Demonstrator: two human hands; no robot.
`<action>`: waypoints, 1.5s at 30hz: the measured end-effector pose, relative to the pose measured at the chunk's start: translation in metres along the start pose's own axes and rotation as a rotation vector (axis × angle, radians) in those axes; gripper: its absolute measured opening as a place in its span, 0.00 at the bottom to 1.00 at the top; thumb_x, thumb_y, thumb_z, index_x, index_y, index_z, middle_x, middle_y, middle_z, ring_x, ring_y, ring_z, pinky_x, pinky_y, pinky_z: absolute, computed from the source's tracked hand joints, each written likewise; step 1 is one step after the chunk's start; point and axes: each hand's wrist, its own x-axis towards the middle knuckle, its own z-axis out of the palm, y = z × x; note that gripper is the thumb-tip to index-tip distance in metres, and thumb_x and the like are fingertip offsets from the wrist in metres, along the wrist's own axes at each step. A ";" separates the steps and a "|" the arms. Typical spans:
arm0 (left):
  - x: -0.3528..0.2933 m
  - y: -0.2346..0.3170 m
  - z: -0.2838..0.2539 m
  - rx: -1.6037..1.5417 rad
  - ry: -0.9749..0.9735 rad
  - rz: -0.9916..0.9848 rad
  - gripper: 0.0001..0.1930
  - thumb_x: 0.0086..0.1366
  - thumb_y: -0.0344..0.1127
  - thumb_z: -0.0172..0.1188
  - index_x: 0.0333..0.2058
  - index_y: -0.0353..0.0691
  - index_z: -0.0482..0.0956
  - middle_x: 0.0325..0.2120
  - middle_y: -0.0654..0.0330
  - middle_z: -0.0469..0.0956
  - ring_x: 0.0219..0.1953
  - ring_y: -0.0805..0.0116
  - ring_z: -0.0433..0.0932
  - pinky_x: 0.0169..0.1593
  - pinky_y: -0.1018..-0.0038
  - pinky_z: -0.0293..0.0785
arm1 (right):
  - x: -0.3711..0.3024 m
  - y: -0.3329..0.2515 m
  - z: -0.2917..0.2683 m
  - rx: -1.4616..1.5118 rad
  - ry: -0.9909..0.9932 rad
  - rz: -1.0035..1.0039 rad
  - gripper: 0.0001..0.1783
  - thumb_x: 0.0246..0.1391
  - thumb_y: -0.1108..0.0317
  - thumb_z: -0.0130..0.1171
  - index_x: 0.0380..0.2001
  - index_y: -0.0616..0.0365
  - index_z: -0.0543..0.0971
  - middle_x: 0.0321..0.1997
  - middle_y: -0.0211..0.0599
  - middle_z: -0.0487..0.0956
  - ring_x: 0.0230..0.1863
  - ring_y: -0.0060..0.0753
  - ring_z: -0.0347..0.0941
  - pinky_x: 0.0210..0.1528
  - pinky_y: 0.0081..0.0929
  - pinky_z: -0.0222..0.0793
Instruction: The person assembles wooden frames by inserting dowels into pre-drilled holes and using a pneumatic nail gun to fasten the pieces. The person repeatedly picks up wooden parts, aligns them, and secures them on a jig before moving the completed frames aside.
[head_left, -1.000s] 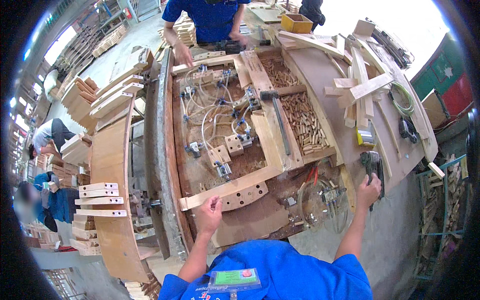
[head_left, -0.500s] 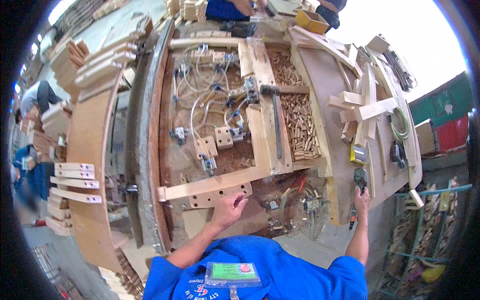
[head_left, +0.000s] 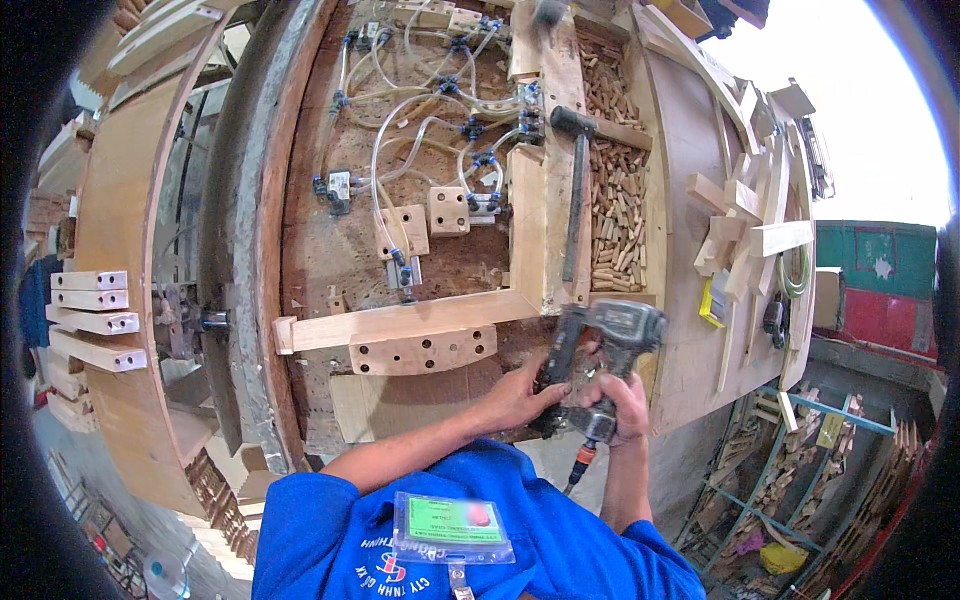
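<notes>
In front of my body, my right hand (head_left: 622, 405) is wrapped round the handle of a black air nail gun (head_left: 628, 325). An orange-banded hose fitting sticks out below that grip. My left hand (head_left: 528, 398) is closed at the lower end of the gun's long dark magazine (head_left: 562, 352); its fingertips are partly hidden. Left of the hands, a curved wooden block with several drilled holes (head_left: 425, 351) lies against a long pale wooden rail (head_left: 405, 322) of the jig.
Clear air tubes, clamps and drilled blocks (head_left: 449, 212) fill the jig. A hammer (head_left: 576, 190) lies beside a bin of wooden dowels (head_left: 618, 230). Wood offcuts (head_left: 750, 215) are piled on the right-hand board. Several drilled wooden bars (head_left: 95, 322) rest on the left bench.
My right hand has brought the nail gun from the right-hand board in toward my body. My left hand has left the drilled block and moved right to the gun. The view has shifted.
</notes>
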 end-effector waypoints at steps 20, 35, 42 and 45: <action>0.032 -0.062 -0.014 -0.224 0.182 0.051 0.26 0.71 0.43 0.66 0.58 0.31 0.74 0.45 0.43 0.84 0.49 0.51 0.85 0.54 0.59 0.78 | 0.057 0.013 0.061 0.116 -0.158 0.234 0.41 0.77 0.34 0.32 0.66 0.62 0.70 0.23 0.31 0.72 0.22 0.34 0.76 0.35 0.39 0.80; 0.033 -0.062 -0.016 -0.166 0.156 0.034 0.27 0.71 0.43 0.65 0.60 0.30 0.73 0.46 0.42 0.84 0.48 0.51 0.85 0.55 0.58 0.78 | 0.060 0.015 0.058 0.086 -0.169 0.237 0.40 0.77 0.35 0.36 0.63 0.64 0.71 0.23 0.33 0.75 0.23 0.36 0.78 0.35 0.38 0.81; 0.026 -0.053 -0.020 -0.188 0.114 0.027 0.26 0.72 0.41 0.65 0.62 0.32 0.72 0.50 0.47 0.83 0.53 0.58 0.82 0.59 0.61 0.76 | 0.055 0.017 0.058 0.071 -0.154 0.210 0.41 0.77 0.35 0.36 0.64 0.66 0.71 0.23 0.34 0.74 0.23 0.36 0.78 0.33 0.40 0.80; 0.025 -0.057 -0.020 -0.182 0.097 -0.017 0.26 0.73 0.39 0.65 0.63 0.33 0.72 0.51 0.50 0.83 0.54 0.62 0.80 0.62 0.62 0.75 | 0.052 0.016 0.059 0.103 -0.153 0.226 0.41 0.77 0.35 0.36 0.64 0.66 0.71 0.23 0.34 0.75 0.23 0.36 0.78 0.33 0.40 0.80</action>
